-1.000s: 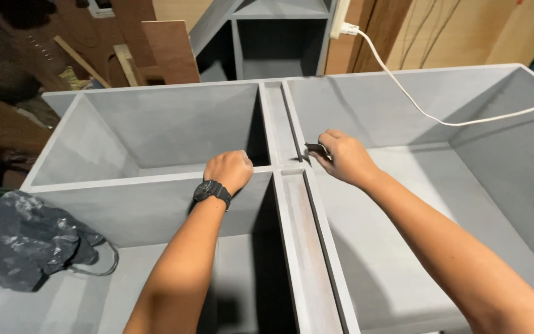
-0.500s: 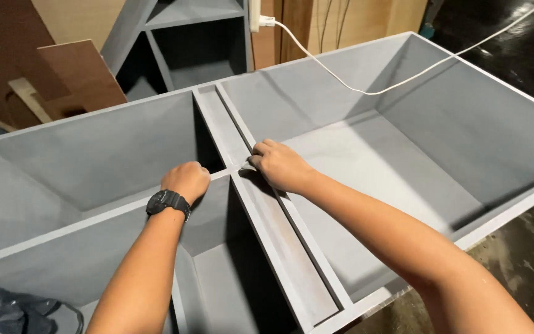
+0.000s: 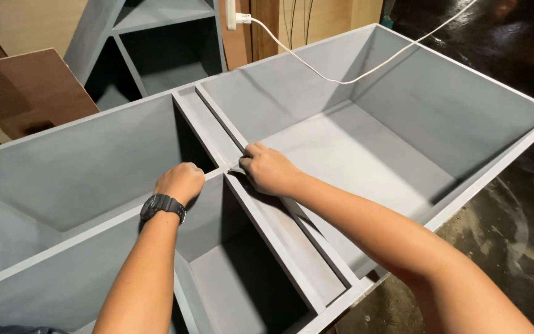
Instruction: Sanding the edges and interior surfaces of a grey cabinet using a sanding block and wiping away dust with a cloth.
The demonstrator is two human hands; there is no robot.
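A large grey-painted cabinet [image 3: 495, 83] lies on its back with open compartments facing up. My left hand [image 3: 180, 181], with a black watch [image 3: 163, 206] on the wrist, is closed over the edge of a cross shelf [image 3: 63, 240] where it meets the central divider [image 3: 292, 247]. My right hand [image 3: 270, 170] rests on that divider's edge at the same joint. Its fingers pinch a small dark object [image 3: 236, 169] against the wood. I cannot tell what the object is.
A white cable [image 3: 353, 77] runs from a plug [image 3: 233, 15] across the cabinet's far right compartment. Another grey shelf unit [image 3: 156, 37] stands behind, with brown boards [image 3: 44, 86] at the left. Dark dusty floor [image 3: 514, 235] lies to the right.
My view has swung to the right, so the black bag at the lower left has nearly left the picture. Both hands stay at the same joint of shelf and divider.
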